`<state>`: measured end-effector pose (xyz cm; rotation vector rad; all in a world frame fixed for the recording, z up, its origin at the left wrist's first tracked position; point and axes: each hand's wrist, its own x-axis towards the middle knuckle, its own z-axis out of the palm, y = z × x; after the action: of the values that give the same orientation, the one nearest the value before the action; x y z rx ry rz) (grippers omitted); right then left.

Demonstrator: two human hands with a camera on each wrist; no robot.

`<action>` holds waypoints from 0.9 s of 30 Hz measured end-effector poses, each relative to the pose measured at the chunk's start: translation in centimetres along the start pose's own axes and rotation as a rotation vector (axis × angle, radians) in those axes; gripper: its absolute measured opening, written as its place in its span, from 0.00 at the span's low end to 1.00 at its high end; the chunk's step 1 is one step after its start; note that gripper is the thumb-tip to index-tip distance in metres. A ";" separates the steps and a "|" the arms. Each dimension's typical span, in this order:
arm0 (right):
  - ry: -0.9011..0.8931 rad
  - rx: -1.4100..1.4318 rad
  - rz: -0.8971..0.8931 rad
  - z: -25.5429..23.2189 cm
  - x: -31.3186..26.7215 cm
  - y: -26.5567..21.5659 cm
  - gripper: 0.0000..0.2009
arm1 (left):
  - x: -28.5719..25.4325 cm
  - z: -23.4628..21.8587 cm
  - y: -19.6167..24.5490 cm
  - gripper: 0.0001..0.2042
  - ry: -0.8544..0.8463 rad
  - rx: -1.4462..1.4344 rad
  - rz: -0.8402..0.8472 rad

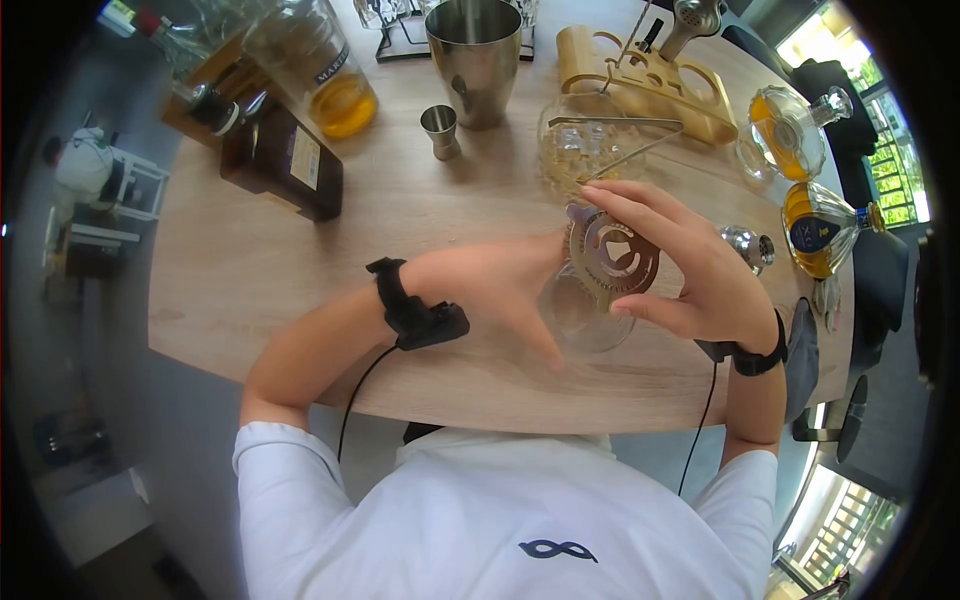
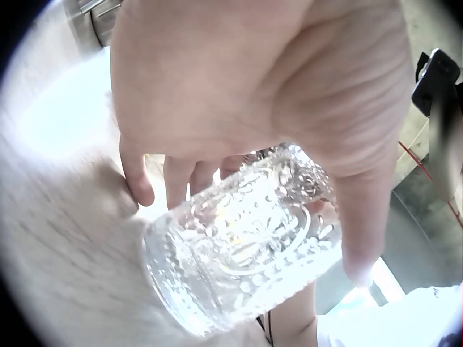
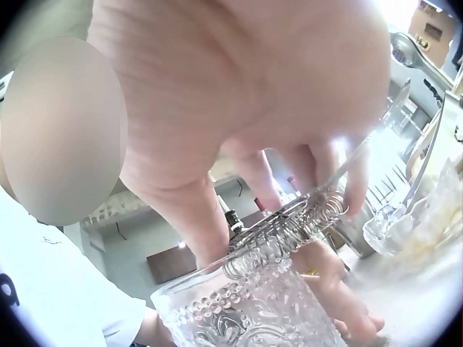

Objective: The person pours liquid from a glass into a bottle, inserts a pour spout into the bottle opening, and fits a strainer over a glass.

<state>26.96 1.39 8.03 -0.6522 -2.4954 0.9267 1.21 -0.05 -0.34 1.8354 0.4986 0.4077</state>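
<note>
My right hand point(image 1: 710, 270) holds a metal Hawthorne strainer point(image 1: 600, 268) by its edges, thumb on the near side and fingers on the far side. In the right wrist view the strainer's spring coil point(image 3: 289, 235) lies at the rim of an embossed clear glass point(image 3: 246, 311). My left hand point(image 1: 500, 285), blurred in the head view, is beside that glass with its thumb stretched out. From the left wrist the glass point(image 2: 246, 246) shows between the spread thumb and the fingers, which are partly hidden behind it.
Beyond the hands stands a glass bowl point(image 1: 560, 160) of ice with tongs point(image 1: 640, 155) across it. A jigger point(image 1: 440, 130), a shaker tin point(image 1: 475, 60) and a wooden rack point(image 1: 580, 65) stand farther back. A dark bottle point(image 1: 285, 165) is at left; amber bottles point(image 1: 815, 230) are at right.
</note>
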 end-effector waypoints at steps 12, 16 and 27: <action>-0.011 -0.056 -0.040 0.2 0.0 0.1 0.42 | 0.3 -1.0 -1.6 0.53 -0.013 -0.173 0.002; -0.014 0.004 0.007 0.3 -0.1 0.0 0.40 | 0.3 -1.4 -2.3 0.54 -0.036 -0.249 0.061; 0.051 -0.010 0.068 0.6 -0.4 -0.2 0.39 | -0.5 0.1 2.5 0.62 0.117 -0.010 -0.110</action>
<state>26.91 0.72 7.64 -0.7583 -2.4477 0.9106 1.17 -1.09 2.03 1.7720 0.6731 0.4438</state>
